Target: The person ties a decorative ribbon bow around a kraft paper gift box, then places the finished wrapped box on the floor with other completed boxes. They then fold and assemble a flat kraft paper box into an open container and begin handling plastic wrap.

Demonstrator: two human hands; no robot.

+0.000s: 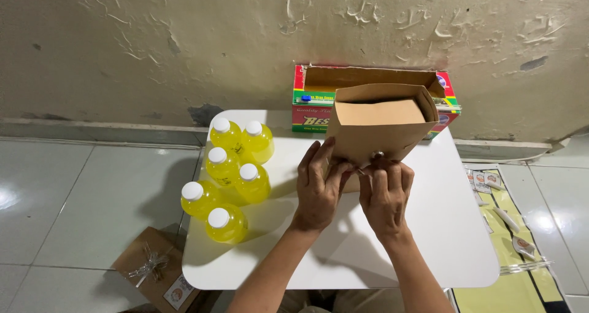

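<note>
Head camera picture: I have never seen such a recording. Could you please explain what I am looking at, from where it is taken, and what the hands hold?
There is no machine here. A person wears a camera on the head, so the single picture looks down at that person's own two bare hands. The left hand and the right hand both grip the lower edge of a brown paper bag, which is open at the top and stands on a white table. Six yellow bottles with white caps stand on the table's left part. Behind the bag, against the wall, is an open colourful carton. On the floor lie a brown packet at the left and plastic cutlery at the right.
</note>
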